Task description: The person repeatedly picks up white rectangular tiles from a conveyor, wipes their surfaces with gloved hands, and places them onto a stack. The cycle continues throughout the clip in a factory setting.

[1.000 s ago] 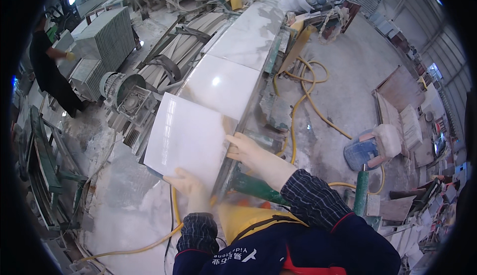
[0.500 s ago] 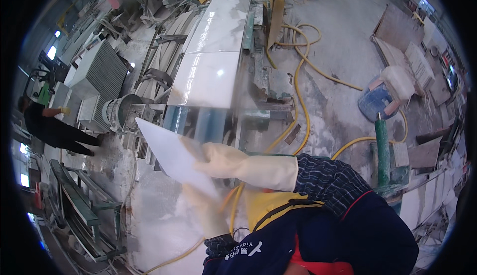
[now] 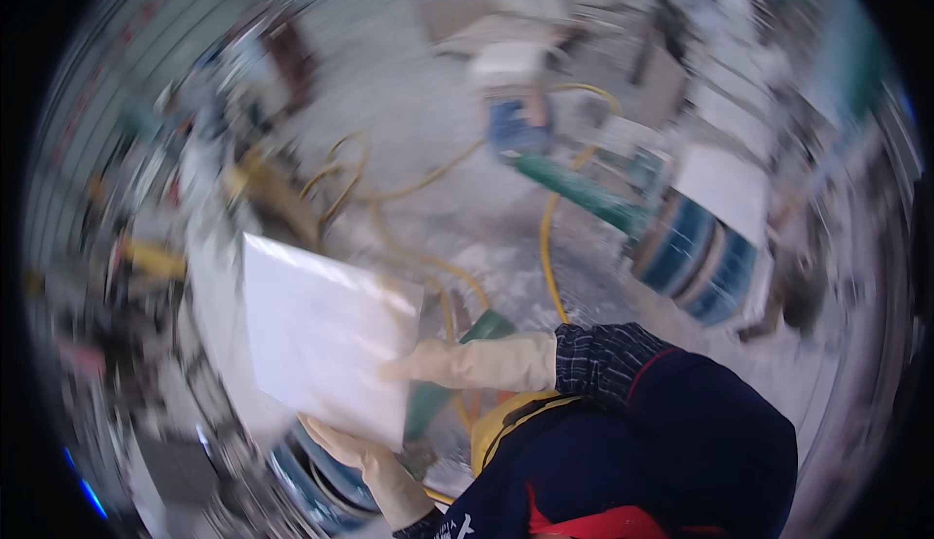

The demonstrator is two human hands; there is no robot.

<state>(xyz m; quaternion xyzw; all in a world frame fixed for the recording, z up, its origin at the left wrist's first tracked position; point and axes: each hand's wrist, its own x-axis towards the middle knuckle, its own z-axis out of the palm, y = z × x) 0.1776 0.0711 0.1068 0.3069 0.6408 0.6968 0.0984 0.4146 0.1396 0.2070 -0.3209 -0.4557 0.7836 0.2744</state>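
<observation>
A square white stone tile is held up in front of me, its broad smooth face turned toward the view. My right hand, in a cream rubber glove, grips the tile's right edge with the fingers over its face. The lower edge rests in my left hand, gloved the same way, thumb side along the border. The fingers behind the tile are hidden. Motion blurs the surroundings.
Yellow hose winds over the dusty floor. A blue barrel stands ahead, with a green post nearer. To the right, white slabs lie in a line ending at teal rollers; more rollers sit at lower left.
My view has swung to the right, bringing the barrel and right-hand roller line toward the middle. The tile, steeply angled before, now shows its broad face. Both hands still hold it.
</observation>
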